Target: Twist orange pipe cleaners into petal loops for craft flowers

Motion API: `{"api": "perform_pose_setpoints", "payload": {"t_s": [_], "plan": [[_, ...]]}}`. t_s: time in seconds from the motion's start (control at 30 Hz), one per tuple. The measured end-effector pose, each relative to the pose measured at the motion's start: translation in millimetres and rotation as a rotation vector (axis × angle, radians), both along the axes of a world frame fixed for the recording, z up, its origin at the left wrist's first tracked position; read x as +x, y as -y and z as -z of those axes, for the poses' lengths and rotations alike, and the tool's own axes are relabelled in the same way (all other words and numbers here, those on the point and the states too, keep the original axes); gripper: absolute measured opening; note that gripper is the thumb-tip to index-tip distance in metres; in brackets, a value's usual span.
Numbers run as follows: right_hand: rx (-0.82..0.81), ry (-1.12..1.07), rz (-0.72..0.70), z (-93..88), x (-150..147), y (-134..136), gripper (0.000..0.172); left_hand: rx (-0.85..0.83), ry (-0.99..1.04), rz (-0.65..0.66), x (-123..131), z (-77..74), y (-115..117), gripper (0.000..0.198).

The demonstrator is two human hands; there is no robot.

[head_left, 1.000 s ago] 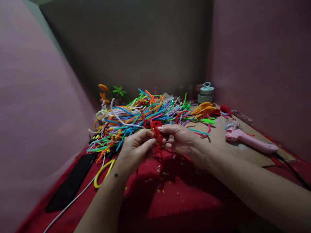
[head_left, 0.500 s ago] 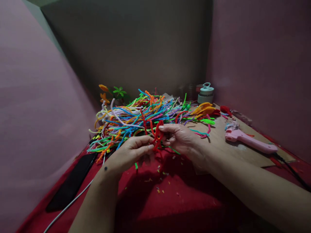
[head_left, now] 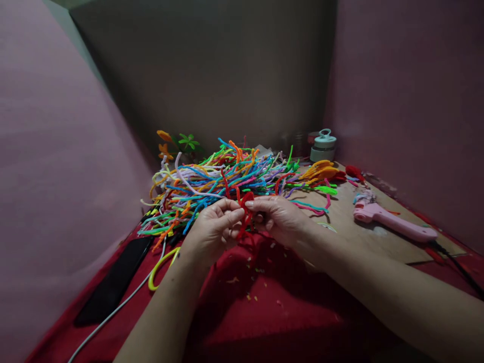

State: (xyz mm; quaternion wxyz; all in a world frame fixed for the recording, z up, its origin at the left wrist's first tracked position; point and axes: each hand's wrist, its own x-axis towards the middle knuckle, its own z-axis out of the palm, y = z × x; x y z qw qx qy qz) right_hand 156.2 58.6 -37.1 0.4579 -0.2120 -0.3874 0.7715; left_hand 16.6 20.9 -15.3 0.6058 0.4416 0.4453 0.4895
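Observation:
Between my two hands are red pipe cleaners (head_left: 247,214), bent into loops, with loose ends sticking up and hanging down. My left hand (head_left: 219,222) pinches them from the left between thumb and fingers. From the right, the thumb and index finger of my right hand (head_left: 278,214) close on the upper part of the red loops. My fingertips almost meet and hide some of the bends. Just behind lies a big heap of many-coloured pipe cleaners (head_left: 212,176).
A pink glue gun (head_left: 393,222) with a black cord lies on a brown board (head_left: 344,222) at the right. Behind it stands a pale green lidded jar (head_left: 323,145). A black phone (head_left: 113,280), a white cable (head_left: 117,308) and a yellow handle loop (head_left: 157,269) lie at the left.
My left hand has turned and shifted slightly up and right, its fingers nearer my right hand on the red pipe cleaners. The yellow loop beside my left wrist has come into view.

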Motion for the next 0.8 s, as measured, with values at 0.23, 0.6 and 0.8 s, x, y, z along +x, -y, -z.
{"api": "perform_pose_setpoints", "payload": {"t_s": [0.23, 0.6, 0.8], "plan": [[0.077, 0.116, 0.084, -1.3, 2.4, 2.7, 0.016, 0.138, -0.315, 0.013, -2.7, 2.8, 0.6, 0.022], [0.128, 0.047, 0.124, 3.2, 4.3, -2.4, 0.018, 0.168, -0.391, 0.087, -4.3, -0.2, 3.6, 0.019], [0.164, 0.064, 0.039, 2.9, 4.5, -3.7, 0.021, 0.118, -0.269, 0.122, -9.9, -1.4, 1.5, 0.017]]}}
